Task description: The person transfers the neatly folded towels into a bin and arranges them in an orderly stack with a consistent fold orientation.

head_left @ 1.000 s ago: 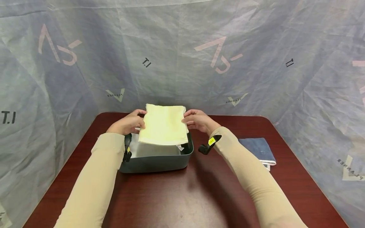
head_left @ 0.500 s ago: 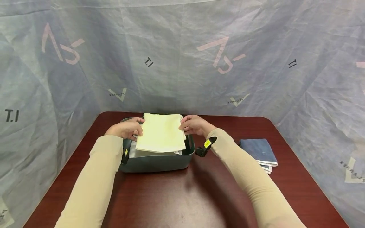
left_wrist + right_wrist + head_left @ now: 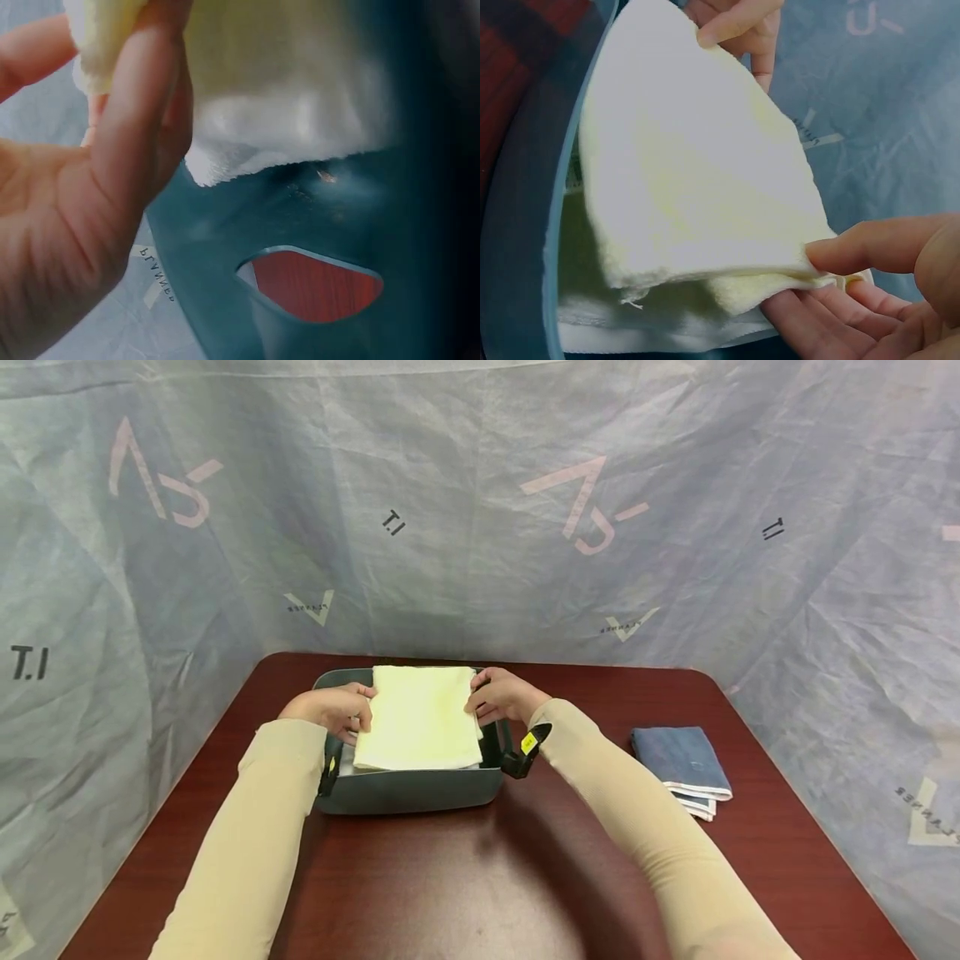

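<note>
A folded pale yellow towel (image 3: 420, 718) lies level over the opening of a dark teal bin (image 3: 408, 793). My left hand (image 3: 330, 708) pinches its left edge; the left wrist view shows the cloth between thumb and fingers. On the opposite edge my right hand (image 3: 504, 695) grips the towel, thumb on top and fingers beneath, as the right wrist view shows. Under the yellow towel, a white cloth (image 3: 285, 124) lies inside the bin, above an oval handle hole (image 3: 315, 285) in the bin's end wall.
A folded blue cloth with white edging (image 3: 681, 762) lies on the right side of the dark red table (image 3: 450, 877). Grey printed sheeting (image 3: 480, 510) hangs behind the table and along its sides.
Both hands have lowered the yellow towel toward the bin and slightly left. Its front edge has come down to the bin's near rim. The blue cloth has stayed in place.
</note>
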Action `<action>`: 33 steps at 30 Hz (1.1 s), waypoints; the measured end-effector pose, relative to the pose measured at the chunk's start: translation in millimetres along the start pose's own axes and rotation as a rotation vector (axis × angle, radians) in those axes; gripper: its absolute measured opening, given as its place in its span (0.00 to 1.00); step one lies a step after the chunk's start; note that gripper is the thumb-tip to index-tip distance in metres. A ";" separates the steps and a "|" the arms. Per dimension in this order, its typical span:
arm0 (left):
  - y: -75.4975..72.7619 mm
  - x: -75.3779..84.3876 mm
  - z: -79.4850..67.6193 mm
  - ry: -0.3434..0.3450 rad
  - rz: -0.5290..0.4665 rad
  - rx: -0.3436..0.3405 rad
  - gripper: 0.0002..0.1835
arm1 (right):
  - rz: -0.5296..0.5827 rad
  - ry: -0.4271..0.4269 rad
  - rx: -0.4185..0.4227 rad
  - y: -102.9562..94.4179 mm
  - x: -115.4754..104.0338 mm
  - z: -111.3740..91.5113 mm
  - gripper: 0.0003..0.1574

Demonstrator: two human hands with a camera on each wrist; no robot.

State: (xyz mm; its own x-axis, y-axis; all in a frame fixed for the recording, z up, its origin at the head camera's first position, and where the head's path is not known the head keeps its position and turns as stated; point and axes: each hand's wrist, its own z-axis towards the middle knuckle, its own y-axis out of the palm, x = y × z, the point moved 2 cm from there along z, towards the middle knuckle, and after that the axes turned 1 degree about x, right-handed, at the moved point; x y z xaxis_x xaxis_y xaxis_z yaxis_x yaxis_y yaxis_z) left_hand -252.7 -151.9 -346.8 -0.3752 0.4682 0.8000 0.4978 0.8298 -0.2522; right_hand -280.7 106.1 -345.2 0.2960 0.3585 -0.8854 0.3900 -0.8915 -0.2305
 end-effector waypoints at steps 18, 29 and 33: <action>-2.5 -6.9 -0.7 -0.058 0.075 -0.023 0.41 | -0.080 0.097 -0.088 13.3 5.5 16.0 0.15; -4.5 1.7 -2.0 -0.082 0.096 -0.052 0.41 | -0.127 0.119 -0.125 18.8 4.7 19.1 0.12; -5.5 5.6 -3.9 -0.079 0.101 -0.070 0.42 | -0.109 0.143 -0.125 21.1 5.0 20.9 0.16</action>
State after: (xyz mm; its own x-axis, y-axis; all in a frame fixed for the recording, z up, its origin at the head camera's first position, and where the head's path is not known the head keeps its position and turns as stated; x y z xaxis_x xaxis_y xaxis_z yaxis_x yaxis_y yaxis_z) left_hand -254.5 -155.1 -338.8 -0.3795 0.5735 0.7260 0.5886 0.7551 -0.2888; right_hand -289.2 83.3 -362.9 0.3633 0.4944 -0.7896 0.5287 -0.8073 -0.2622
